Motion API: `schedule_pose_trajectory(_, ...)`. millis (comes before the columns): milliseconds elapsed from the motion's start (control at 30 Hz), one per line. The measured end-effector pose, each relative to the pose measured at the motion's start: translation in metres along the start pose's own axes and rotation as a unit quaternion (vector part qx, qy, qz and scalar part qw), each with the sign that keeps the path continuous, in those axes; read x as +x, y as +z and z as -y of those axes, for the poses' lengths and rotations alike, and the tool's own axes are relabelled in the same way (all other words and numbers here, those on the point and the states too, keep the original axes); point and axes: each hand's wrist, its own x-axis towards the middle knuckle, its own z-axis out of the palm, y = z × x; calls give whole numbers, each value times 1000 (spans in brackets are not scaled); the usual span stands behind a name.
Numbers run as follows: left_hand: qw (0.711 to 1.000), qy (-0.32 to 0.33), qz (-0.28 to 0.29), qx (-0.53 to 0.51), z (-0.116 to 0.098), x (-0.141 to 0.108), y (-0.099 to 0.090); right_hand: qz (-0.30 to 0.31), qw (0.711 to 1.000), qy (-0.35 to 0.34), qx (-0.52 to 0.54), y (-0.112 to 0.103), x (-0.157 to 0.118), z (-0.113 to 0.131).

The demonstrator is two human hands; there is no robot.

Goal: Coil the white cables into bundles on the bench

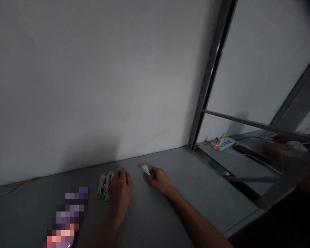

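Note:
Two loops of white cable (102, 186) lie side by side on the grey shelf (196, 193). Against their right side rests my left hand (121, 187), fingers bent and pointing away from me; it covers part of the bundle, and whether it grips anything does not show. To the right, my right hand (158, 179) pinches a small folded bundle of white cable (145, 169) between thumb and fingers, low over the shelf. A gap separates the two hands.
A pixelated device (67, 220) lies at the lower left. Beyond the metal rack post (209, 79) are a white power strip (223, 143) with a red light, a dark flat object (251, 154) and another person's blurred hand (272, 151). A wall stands behind.

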Motion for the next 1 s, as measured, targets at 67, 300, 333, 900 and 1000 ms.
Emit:
schedule_pose_trajectory(67,995,-6,15,-96,-3,-3,7,-2,1000,-14,23,1,-1,6)
schedule_pose_trajectory(300,943,-40,146,-296,-9,-12,30,20,984,-171,46,7,-13,18)
schedule_pose_trajectory(333,941,-41,151,-300,-9,-12,31,32,981,-182,52,6,-14,18)
schedule_pose_trajectory(900,939,-6,185,-289,-6,-13,33,41,983,-92,152,12,-4,9)
schedule_pose_trajectory(1000,932,-17,184,-312,-6,-13,32,43,976,-20,212,16,-1,5)
